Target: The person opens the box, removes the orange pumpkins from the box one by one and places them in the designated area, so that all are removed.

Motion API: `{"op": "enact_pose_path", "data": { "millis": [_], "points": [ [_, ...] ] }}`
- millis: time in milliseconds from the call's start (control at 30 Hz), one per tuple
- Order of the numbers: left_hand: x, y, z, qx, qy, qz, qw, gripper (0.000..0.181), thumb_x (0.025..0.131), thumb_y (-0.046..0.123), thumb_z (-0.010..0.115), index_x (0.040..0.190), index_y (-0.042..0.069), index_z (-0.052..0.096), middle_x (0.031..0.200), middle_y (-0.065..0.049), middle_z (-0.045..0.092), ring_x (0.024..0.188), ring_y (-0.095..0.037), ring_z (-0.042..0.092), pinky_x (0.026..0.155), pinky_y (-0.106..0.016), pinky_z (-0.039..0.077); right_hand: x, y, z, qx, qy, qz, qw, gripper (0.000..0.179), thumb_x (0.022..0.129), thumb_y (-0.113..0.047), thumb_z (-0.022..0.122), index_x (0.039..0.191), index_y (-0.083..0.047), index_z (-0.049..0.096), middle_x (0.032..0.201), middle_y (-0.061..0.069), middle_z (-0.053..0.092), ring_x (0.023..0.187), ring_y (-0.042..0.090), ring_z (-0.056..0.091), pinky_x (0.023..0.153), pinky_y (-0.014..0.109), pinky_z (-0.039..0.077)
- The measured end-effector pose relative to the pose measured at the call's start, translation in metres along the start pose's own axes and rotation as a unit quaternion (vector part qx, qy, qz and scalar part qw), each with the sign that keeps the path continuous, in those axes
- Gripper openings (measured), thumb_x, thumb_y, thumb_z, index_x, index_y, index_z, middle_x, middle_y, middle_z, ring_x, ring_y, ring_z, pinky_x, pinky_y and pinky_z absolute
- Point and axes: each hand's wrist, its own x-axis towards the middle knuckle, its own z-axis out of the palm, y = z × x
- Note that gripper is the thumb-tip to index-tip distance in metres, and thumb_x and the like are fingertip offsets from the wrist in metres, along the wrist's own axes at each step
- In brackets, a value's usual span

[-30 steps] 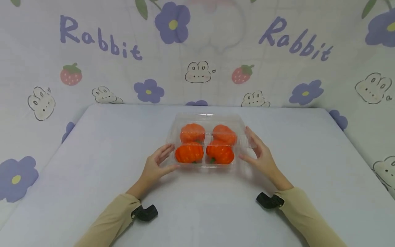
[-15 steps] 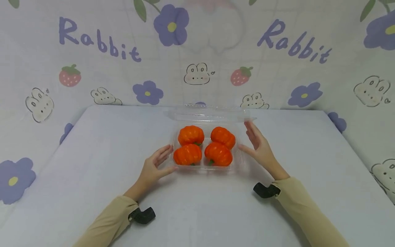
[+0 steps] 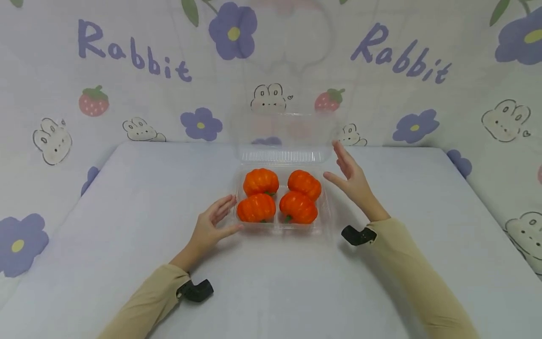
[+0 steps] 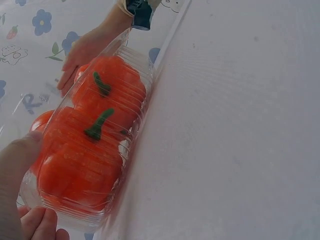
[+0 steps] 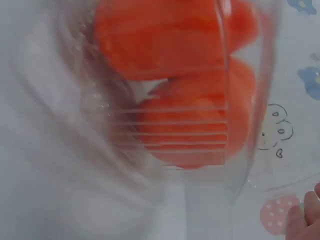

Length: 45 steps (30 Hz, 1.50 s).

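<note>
A clear plastic clamshell container holds several small orange pumpkins with green stems. Its transparent lid stands raised along the far side, with the cloth's print showing through. My left hand grips the near left corner, thumb toward the front and fingers along the left side. In the left wrist view, its thumb overlaps the container's edge and the fingertips lie against the end wall. By the lid's right edge is my right hand, fingers extended and thumb spread apart.
A white tabletop surrounds the container. Behind it hangs a cloth printed with rabbits, strawberries and purple flowers. Black wrist mounts stick out from both beige sleeves.
The lid has swung up and back from over the pumpkins to standing at the rear. My right hand has moved up and away with it; my left hand stays at the corner.
</note>
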Motion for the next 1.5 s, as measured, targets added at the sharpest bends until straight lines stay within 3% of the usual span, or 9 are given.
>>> {"op": "enact_pose_path", "data": {
  "millis": [267,433,567,700,867,1167,1333,1500],
  "points": [
    [0.004,-0.002,-0.001,-0.009,-0.004,-0.011,0.9999,0.066,0.067,-0.018,0.068,0.124,-0.018,0.036,0.122,-0.034,0.042,0.115,-0.04,0.041,0.094,-0.043,0.034,0.019,0.01,-0.013,0.018,-0.053,0.047,0.9973,0.073,0.087,-0.005,0.058,0.141,0.001,0.009,0.147,0.013,0.008,0.133,0.022,0.012,0.105,0.045,0.013],
    [0.002,-0.002,0.003,-0.011,-0.005,-0.011,0.9999,0.065,0.067,-0.018,0.068,0.123,-0.019,0.036,0.121,-0.034,0.043,0.114,-0.04,0.041,0.094,-0.043,0.034,0.022,0.019,-0.021,0.009,-0.064,0.048,0.9967,0.07,0.087,-0.004,0.057,0.141,0.002,0.012,0.147,0.014,0.009,0.133,0.022,0.013,0.106,0.042,0.012],
    [0.003,-0.004,0.004,-0.002,-0.009,0.004,1.0,0.066,0.065,-0.017,0.07,0.123,-0.018,0.037,0.12,-0.034,0.044,0.113,-0.041,0.043,0.093,-0.044,0.035,0.027,0.035,-0.027,0.032,-0.031,0.048,0.9979,0.059,0.089,-0.002,0.054,0.139,0.002,0.023,0.144,0.014,0.021,0.129,0.023,0.024,0.102,0.035,0.024],
    [0.009,-0.016,0.003,0.014,-0.008,0.032,0.9994,0.067,0.064,-0.014,0.073,0.124,-0.013,0.041,0.119,-0.031,0.047,0.112,-0.036,0.047,0.092,-0.042,0.038,0.035,0.044,-0.033,0.066,0.015,0.049,0.9965,0.053,0.088,-0.005,0.056,0.135,0.0,0.034,0.137,0.015,0.035,0.123,0.025,0.037,0.091,0.027,0.039],
    [0.01,-0.027,0.002,0.021,-0.01,0.033,0.9992,0.068,0.064,-0.011,0.074,0.125,-0.01,0.042,0.12,-0.027,0.049,0.112,-0.031,0.048,0.092,-0.039,0.039,0.039,0.049,-0.033,0.083,0.031,0.065,0.9939,0.058,0.083,-0.003,0.062,0.134,0.001,0.035,0.135,0.016,0.038,0.121,0.023,0.039,0.09,0.025,0.04],
    [0.008,-0.002,0.01,0.025,-0.011,0.044,0.9986,0.065,0.063,-0.017,0.071,0.12,-0.019,0.04,0.116,-0.035,0.046,0.109,-0.043,0.045,0.089,-0.048,0.037,0.04,0.05,-0.032,0.042,0.016,0.1,0.994,0.06,0.083,-0.008,0.064,0.135,0.0,0.035,0.138,0.014,0.034,0.123,0.021,0.036,0.095,0.027,0.035],
    [0.005,0.002,0.01,0.038,-0.015,0.044,0.9982,0.064,0.064,-0.014,0.072,0.12,-0.019,0.04,0.117,-0.034,0.047,0.109,-0.042,0.045,0.089,-0.049,0.037,0.035,0.035,-0.027,0.0,-0.012,0.127,0.9918,0.06,0.088,-0.014,0.059,0.137,0.003,0.029,0.141,0.015,0.027,0.126,0.025,0.031,0.098,0.033,0.031],
    [0.001,0.002,0.004,0.054,0.0,0.041,0.9977,0.065,0.063,-0.014,0.073,0.12,-0.017,0.041,0.117,-0.033,0.048,0.109,-0.041,0.047,0.089,-0.046,0.038,0.036,0.034,-0.017,-0.018,-0.046,0.128,0.9905,0.057,0.092,-0.018,0.05,0.137,0.005,0.024,0.142,0.017,0.024,0.127,0.027,0.028,0.102,0.037,0.026]
  ]
}}
